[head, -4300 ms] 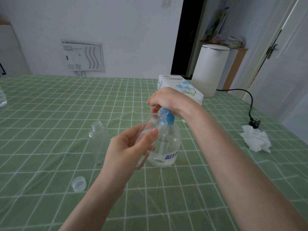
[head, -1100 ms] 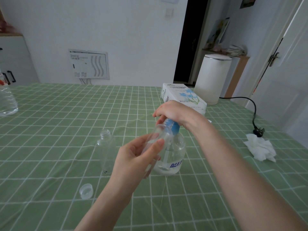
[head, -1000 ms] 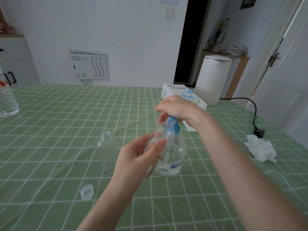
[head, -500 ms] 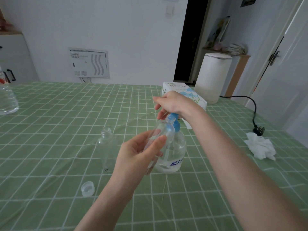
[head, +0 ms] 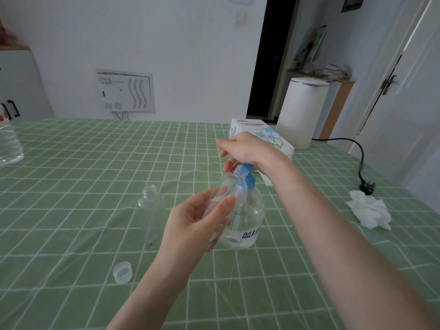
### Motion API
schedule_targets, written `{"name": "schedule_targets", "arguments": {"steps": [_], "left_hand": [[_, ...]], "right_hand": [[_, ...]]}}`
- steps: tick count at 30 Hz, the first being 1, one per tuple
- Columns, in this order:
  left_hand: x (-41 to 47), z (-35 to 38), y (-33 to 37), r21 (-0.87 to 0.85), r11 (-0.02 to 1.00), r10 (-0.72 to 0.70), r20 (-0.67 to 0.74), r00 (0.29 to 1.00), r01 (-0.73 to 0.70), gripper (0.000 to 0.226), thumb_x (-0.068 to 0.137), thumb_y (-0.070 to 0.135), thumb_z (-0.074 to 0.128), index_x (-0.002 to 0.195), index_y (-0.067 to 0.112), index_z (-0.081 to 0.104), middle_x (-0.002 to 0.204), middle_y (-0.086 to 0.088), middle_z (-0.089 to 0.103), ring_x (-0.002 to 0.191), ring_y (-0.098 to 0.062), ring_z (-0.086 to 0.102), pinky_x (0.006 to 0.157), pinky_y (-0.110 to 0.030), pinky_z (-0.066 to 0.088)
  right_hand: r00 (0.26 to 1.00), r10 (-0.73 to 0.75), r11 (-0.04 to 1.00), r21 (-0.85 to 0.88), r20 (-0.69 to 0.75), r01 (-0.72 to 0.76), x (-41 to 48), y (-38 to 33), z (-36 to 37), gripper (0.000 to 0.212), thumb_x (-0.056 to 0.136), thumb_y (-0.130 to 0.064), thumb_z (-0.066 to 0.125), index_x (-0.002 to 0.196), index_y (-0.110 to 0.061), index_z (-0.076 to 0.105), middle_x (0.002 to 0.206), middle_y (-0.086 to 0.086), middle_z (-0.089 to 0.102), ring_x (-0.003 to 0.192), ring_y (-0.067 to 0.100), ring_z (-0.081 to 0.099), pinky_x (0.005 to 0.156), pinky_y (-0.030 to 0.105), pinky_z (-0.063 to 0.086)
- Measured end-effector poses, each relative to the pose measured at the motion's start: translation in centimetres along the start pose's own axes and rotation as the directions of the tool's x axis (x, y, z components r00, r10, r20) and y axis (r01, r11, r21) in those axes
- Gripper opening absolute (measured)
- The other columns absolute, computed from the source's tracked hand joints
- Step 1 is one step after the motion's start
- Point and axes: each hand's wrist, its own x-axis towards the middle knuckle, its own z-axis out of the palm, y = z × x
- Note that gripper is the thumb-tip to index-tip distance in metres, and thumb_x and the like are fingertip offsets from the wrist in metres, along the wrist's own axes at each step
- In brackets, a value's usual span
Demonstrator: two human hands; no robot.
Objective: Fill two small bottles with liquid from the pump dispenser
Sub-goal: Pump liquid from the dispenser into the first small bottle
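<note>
Left hand (head: 197,220) lifted over the middle of the counter (head: 71,163), grip closed around a small bottle (head: 227,186). Thumb on the near side, fingers behind the clear wall. The bottle is tilted, off the counter, uncapped. Its open neck sits right against the blue pump head (head: 248,181); cannot tell if they touch. Liquid level inside the bottle cannot be told.

Right hand (head: 245,148) is on top of the pump head, grip closed over it with fingers curled down the far side.

Pump dispenser (head: 247,222) stands upright on the counter, roughly centre, just behind the left hand. Clear body, blue-lettered label, clear liquid low in the bottom, dip tube visible.

Second small bottle (head: 151,210) stands upright just left of the left hand, open-necked and not touching it. It looks empty, but cannot be sure. Clear cap (head: 122,272) lies on the counter nearer the front edge, left of the left forearm, open side up.

Green checked cloth under a clear film covers the counter. Tissue box (head: 262,133) behind the right hand, toward the far edge. White canister (head: 302,110) at the far right corner. Black cord (head: 360,160) runs along the right edge to a plug. Crumpled tissue (head: 369,211) near the right edge, just beside the plug. Big clear bottle (head: 8,146) at the left edge, partly cut off.
</note>
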Motion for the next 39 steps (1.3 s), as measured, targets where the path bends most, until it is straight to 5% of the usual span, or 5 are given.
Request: {"name": "schedule_targets", "arguments": {"steps": [7,12,17,26,39], "left_hand": [[0.0,0.1,0.1,-0.012,1.000,0.024,-0.003,1.000,-0.024,0.029,0.054,0.051,0.066,0.082,0.046,0.073,0.085,-0.015,0.070,0.065,-0.024,0.055,0.046,-0.022,0.040],[0.0,-0.2,-0.2,-0.003,1.000,0.011,-0.003,1.000,-0.011,0.042,0.054,0.048,0.067,0.091,0.027,0.075,0.074,0.003,0.075,0.064,-0.014,0.066,0.045,-0.015,0.046],[-0.1,-0.1,0.0,-0.023,1.000,0.007,0.003,1.000,-0.007,0.038,0.051,0.051,0.067,0.085,0.038,0.074,0.078,-0.019,0.069,0.069,-0.025,0.052,0.047,-0.022,0.037],[0.0,0.2,0.4,-0.040,0.999,0.014,-0.006,1.000,-0.015,0.028,0.053,0.050,0.067,0.080,0.043,0.074,0.086,-0.017,0.071,0.067,-0.024,0.054,0.047,-0.022,0.038],[0.0,-0.1,-0.2,-0.005,1.000,0.000,-0.006,1.000,0.000,0.041,0.051,0.053,0.067,0.087,0.035,0.074,0.084,-0.015,0.071,0.066,-0.022,0.058,0.049,-0.022,0.042]], "right_hand": [[0.997,0.050,0.999,-0.008,0.064,-0.050,0.2,-0.1,0.0,0.042,0.099,-0.042,0.043,0.108,-0.010,0.067,0.106,0.009,0.071,0.085,0.023,0.058,0.078,0.034,0.048],[0.997,0.026,1.000,-0.001,0.077,-0.026,0.4,0.7,0.9,0.040,0.098,-0.039,0.045,0.107,-0.008,0.068,0.108,0.014,0.071,0.087,0.024,0.059,0.082,0.034,0.047],[0.999,-0.028,0.999,0.025,0.040,0.027,0.2,0.9,1.0,0.038,0.099,-0.036,0.045,0.106,-0.006,0.068,0.101,0.015,0.072,0.096,0.029,0.067,0.092,0.036,0.048],[0.999,-0.039,0.999,0.001,0.001,0.039,0.1,0.0,0.1,0.043,0.099,-0.036,0.044,0.111,0.000,0.065,0.087,0.011,0.071,0.075,0.022,0.059,0.063,0.027,0.042],[1.000,-0.025,1.000,0.009,0.018,0.025,0.1,0.7,0.8,0.041,0.097,-0.035,0.050,0.113,0.000,0.066,0.106,0.018,0.072,0.094,0.029,0.067,0.090,0.037,0.050]]}}
